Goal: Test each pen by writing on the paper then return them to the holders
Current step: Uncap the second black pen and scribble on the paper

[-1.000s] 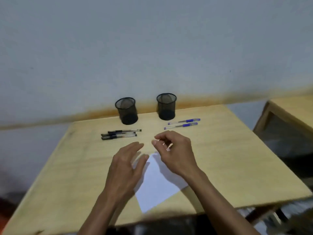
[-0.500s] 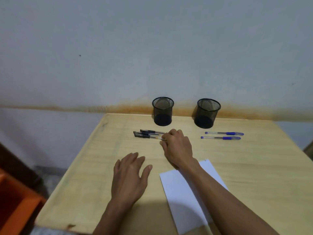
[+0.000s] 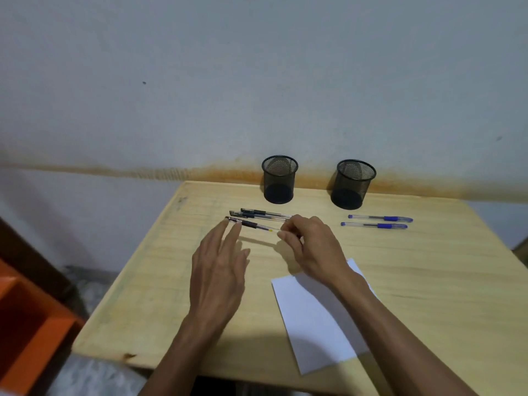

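The black pen nearest the person is lifted at a slant just in front of the left mesh holder, its clear tip end pinched in the fingertips of the right hand. The left hand is open, fingers spread and empty, with its fingertips reaching toward the capped end of that pen; whether they touch it cannot be told. Two more black pens lie side by side on the worktop between the lifted pen and the left mesh holder. Two blue pens lie parallel to the right of them, in front of the right mesh holder. Both holders stand empty near the far edge of the worktop. The white paper lies nearer the person than the pens, partly under the right forearm, and shows no marks that can be made out.

Judging from this, the task is at its very start: the first pen is only being picked up, probably to be uncapped. All five pens remain to be tested, and none is back in a holder.
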Available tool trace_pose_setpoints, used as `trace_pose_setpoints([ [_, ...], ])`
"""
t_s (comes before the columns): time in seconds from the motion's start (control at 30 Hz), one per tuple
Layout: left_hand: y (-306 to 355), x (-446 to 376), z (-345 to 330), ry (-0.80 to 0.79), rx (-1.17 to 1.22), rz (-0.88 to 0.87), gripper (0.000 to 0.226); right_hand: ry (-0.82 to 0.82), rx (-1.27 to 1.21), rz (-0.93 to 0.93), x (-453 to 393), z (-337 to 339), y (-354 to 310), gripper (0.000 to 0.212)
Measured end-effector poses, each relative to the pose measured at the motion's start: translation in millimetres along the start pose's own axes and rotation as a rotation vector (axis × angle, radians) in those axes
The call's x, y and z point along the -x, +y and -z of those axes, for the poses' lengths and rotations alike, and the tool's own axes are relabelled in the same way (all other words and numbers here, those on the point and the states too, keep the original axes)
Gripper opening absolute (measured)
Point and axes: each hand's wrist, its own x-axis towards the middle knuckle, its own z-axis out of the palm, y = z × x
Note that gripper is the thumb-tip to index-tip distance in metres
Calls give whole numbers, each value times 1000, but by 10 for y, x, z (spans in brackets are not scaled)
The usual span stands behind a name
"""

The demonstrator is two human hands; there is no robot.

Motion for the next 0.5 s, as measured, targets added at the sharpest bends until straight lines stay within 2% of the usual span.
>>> trace_pose_setpoints([
  [0.2,248,-3,175,208,-6,-143,31,49,-147,22,359,571,-34,9],
  [0.33,517,54,178,220,52,-193,25,67,-262,-22,580,880,32,3],
  [0.43,695,87,152,231,93,-268,16,153,-495,-97,721,1033,88,5],
  [0.5,818,101,131,216,144,-326,18,203,-710,-175,822,1068,105,5],
])
